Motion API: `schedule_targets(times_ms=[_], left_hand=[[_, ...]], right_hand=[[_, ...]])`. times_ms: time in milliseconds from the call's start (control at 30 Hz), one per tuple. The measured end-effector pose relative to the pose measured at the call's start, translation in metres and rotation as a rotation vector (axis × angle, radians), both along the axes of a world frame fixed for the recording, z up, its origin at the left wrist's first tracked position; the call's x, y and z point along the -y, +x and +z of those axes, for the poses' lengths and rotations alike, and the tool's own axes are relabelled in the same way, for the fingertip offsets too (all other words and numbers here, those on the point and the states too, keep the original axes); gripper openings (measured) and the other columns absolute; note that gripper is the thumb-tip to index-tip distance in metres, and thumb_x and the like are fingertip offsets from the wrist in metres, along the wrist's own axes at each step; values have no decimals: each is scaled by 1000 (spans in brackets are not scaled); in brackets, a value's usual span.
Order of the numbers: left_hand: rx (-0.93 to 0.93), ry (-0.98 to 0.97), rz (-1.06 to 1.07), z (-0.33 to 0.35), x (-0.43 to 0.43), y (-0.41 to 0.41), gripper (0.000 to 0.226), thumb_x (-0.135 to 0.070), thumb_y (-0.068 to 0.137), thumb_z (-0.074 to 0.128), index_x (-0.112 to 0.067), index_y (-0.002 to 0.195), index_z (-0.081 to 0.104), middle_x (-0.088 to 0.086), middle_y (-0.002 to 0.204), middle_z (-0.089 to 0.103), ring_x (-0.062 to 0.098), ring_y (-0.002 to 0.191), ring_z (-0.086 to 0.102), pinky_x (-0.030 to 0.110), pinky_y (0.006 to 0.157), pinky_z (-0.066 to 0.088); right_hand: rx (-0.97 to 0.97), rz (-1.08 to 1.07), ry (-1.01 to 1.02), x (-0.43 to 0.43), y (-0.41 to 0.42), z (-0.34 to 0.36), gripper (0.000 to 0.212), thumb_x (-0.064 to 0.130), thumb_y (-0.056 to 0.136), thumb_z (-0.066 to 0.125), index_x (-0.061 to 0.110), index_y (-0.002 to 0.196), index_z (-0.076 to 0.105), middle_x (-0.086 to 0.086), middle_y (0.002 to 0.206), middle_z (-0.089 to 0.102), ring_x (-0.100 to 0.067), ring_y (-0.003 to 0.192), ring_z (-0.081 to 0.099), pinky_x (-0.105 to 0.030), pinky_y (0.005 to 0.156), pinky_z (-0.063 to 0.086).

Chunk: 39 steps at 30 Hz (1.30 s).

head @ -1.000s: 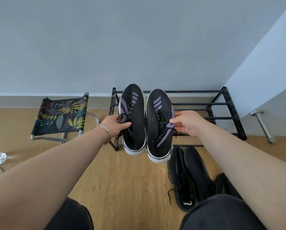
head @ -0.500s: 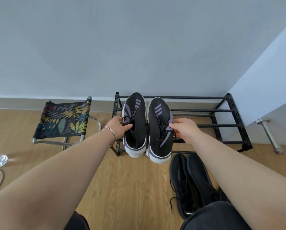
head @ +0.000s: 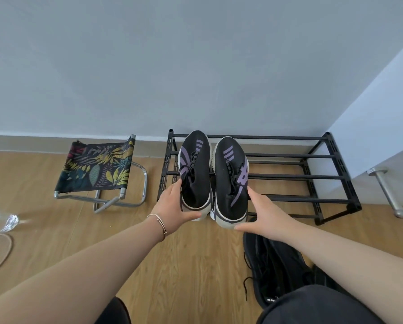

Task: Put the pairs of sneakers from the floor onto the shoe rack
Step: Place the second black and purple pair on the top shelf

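Note:
Two black sneakers with purple stripes and white soles lie side by side on the left end of the black metal shoe rack (head: 289, 156), toes toward the wall. My left hand (head: 172, 210) cups the heel and left side of the left sneaker (head: 194, 174). My right hand (head: 263, 212) wraps the heel and right side of the right sneaker (head: 229, 181). Both heels stick out over the rack's front rail. A pair of all-black sneakers (head: 275, 267) lies on the wooden floor in front of the rack, partly hidden by my right arm and knee.
A folding stool (head: 97, 169) with a leaf-print seat stands left of the rack. A white cabinet with a metal leg (head: 386, 192) is at the right. A clear plastic bottle (head: 1, 219) and a beige cord (head: 1, 253) lie on the floor at far left.
The purple-striped sneakers moved forward and down from the air onto the rack's top bars. My hands slid from the sneakers' laces back to their heels.

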<state>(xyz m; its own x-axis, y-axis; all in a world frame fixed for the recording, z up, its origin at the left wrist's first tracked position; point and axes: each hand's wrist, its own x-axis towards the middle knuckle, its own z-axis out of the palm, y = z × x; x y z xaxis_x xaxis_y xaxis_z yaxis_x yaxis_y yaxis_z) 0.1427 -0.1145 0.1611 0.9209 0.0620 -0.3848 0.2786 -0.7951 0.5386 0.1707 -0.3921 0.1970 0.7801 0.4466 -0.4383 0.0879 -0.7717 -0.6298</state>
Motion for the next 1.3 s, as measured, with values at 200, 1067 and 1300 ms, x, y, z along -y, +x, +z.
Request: schedule_targets(times_ms=[200,1067,1300], left_hand=[[86,43,30,-11,5,-2,116,-52,74,82,-16,160,12,3,162,29,22,149,26,38,121,28],[30,133,20,12,-10,50,113,-39,76,84,-13,160,13,9,163,28,27,150,25,43,119,29],[28,165,25,12,-6,45,112,-41,79,81,-11,160,9,10,164,25,29,150,23,43,120,28]], right_hand=[[241,20,-88,-7,3,-30,119,62,66,81,24,158,15,1,153,43,-19,140,37,-39,115,37],[222,-33,-71,-45,57,-27,101,68,57,78,38,142,34,6,136,59,-22,122,55,-50,98,52],[258,-2,-163,-45,55,-25,101,71,58,75,31,142,34,2,137,57,-25,124,53,-49,97,52]])
